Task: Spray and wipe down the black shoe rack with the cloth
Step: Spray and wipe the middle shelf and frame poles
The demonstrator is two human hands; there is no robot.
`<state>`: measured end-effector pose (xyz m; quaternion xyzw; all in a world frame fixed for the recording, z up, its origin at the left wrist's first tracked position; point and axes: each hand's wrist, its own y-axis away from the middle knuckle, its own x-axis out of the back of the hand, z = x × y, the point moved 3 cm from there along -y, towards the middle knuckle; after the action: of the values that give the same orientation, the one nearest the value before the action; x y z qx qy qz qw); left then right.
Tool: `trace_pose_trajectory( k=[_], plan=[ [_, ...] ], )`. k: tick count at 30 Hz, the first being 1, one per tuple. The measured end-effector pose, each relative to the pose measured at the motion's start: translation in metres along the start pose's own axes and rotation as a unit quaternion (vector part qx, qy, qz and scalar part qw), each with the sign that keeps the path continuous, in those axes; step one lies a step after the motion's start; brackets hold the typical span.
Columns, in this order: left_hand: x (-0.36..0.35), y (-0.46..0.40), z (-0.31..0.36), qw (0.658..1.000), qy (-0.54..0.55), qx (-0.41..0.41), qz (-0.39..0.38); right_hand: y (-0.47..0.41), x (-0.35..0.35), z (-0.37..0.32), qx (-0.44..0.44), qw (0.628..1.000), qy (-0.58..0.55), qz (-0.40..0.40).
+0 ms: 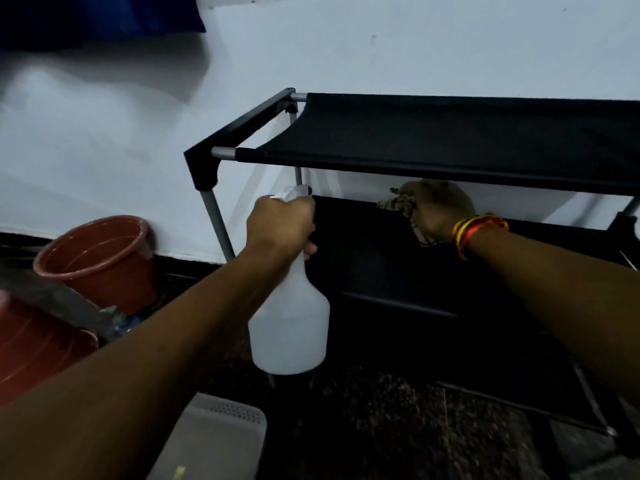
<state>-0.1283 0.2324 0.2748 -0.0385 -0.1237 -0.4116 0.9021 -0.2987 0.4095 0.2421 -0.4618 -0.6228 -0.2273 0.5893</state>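
Left hand (280, 225) wrapped round spray bottle (289, 327), nozzle toward shoe rack (450, 140); right hand (438, 211) clutching cloth (398, 202) on middle shelf, ready for wiping.

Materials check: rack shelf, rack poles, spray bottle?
Shelf: looks like matte black fabric, sagging slightly between the rails and wrapped around them.
Poles: likely metal tube, smooth grey with a dull sheen; the black corner joints look like moulded plastic.
Bottle: translucent white plastic, matte, held at the neck by the left hand.
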Motion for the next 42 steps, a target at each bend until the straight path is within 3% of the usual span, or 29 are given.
trace_pose_trajectory(
  k=[9,24,29,36,42],
  plan=[
    [-0.042,0.008,0.013,0.998,-0.031,-0.010,-0.044,0.029,0.016,0.049,-0.049,0.999,0.014,-0.003],
    [-0.157,0.072,0.045,0.984,-0.039,0.007,-0.172,0.102,0.069,0.202,-0.229,0.973,0.003,-0.024],
    [-0.185,0.089,0.049,0.978,-0.047,0.003,-0.202,0.114,0.078,0.216,-0.288,0.956,-0.012,0.048],
    [-0.169,0.089,0.043,0.980,-0.014,0.033,-0.194,0.100,0.060,0.207,-0.284,0.955,0.023,0.084],
    [-0.110,0.071,0.023,0.983,0.002,0.037,-0.181,0.066,0.032,0.201,-0.274,0.959,0.070,0.024]
  ],
)
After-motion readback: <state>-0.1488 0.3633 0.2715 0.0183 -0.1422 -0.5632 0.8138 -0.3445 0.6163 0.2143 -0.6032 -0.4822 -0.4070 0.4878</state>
